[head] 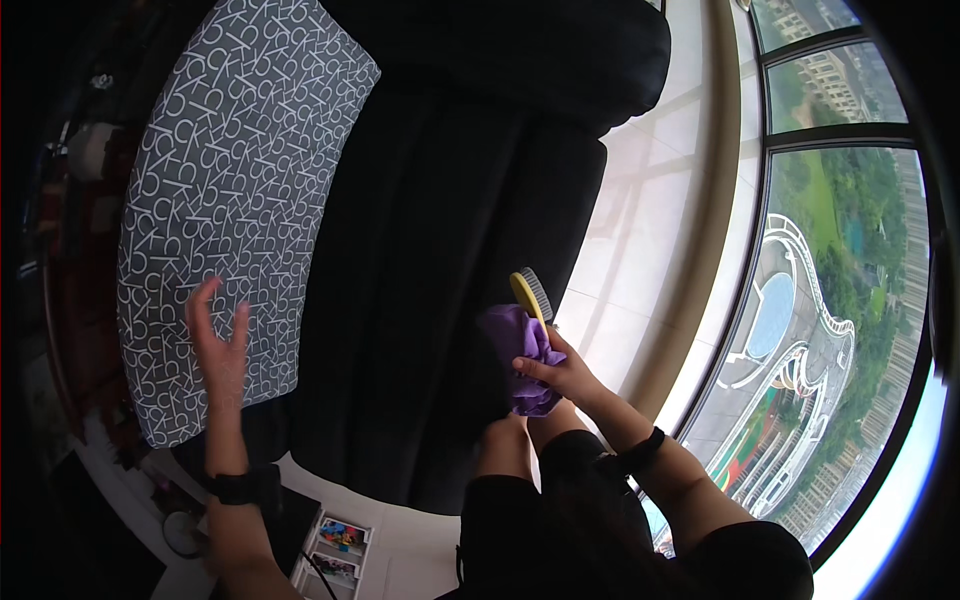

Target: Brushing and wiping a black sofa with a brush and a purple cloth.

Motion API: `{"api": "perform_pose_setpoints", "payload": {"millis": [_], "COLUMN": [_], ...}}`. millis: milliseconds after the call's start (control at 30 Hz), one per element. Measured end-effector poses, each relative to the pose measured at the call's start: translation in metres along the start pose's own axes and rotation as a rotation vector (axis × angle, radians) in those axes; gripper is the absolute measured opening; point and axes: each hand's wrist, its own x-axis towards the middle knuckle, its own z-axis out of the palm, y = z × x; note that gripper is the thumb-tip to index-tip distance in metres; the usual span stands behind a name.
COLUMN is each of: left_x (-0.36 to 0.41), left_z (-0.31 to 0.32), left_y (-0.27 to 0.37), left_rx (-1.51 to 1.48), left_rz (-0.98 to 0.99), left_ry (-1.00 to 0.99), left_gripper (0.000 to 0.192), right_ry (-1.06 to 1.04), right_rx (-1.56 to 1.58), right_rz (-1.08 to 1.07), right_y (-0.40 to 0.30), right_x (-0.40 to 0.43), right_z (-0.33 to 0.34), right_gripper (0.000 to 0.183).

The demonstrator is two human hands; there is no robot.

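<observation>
In my right hand [559,367] I grip a purple cloth [529,360] together with a yellow brush [529,296] that has pale bristles. The brush head sticks up past the cloth, above the edge of a black sofa seat [427,285]. Over at the left, my left hand [219,337] holds nothing, its thumb and fingers spread. Behind it lies a grey cushion [240,150] with a white letter pattern; whether the hand touches it I cannot tell. Both my wrists wear black bands.
A thick black sofa armrest or backrest [525,52] rises at the far end. Large windows [840,225] run along the right, beyond a pale tiled floor [637,195]. At the lower left stands a white rack [337,555] with small colourful items.
</observation>
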Motion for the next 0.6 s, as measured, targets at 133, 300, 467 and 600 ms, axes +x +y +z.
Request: {"api": "perform_pose_setpoints", "payload": {"millis": [133,300,467,600], "left_x": [-0.089,-0.141,-0.111,-0.07], "left_z": [0.111,0.21,0.233,0.246], "left_y": [0.11,0.159,0.182,0.176], "left_rx": [-1.052,-1.84,-1.62,-1.193], "left_rz": [-0.815,-1.005,-1.054,-0.826], "left_ry": [-0.889,-0.72,-0.351,-0.052], "left_gripper": [0.093,0.081,0.049,0.047], "right_ry": [-0.184,-0.47,-0.166,-0.016], "right_rx": [0.062,0.274,0.099,0.258], "right_rz": [-0.05,-0.05,-0.099,0.068], "right_y": [-0.017,-0.03,-0.041,-0.053], "right_x": [0.0,0.004,0.015,0.02], "right_z": [0.02,0.019,-0.052,-0.111], "right_gripper": [0.09,0.097,0.076,0.06]}}
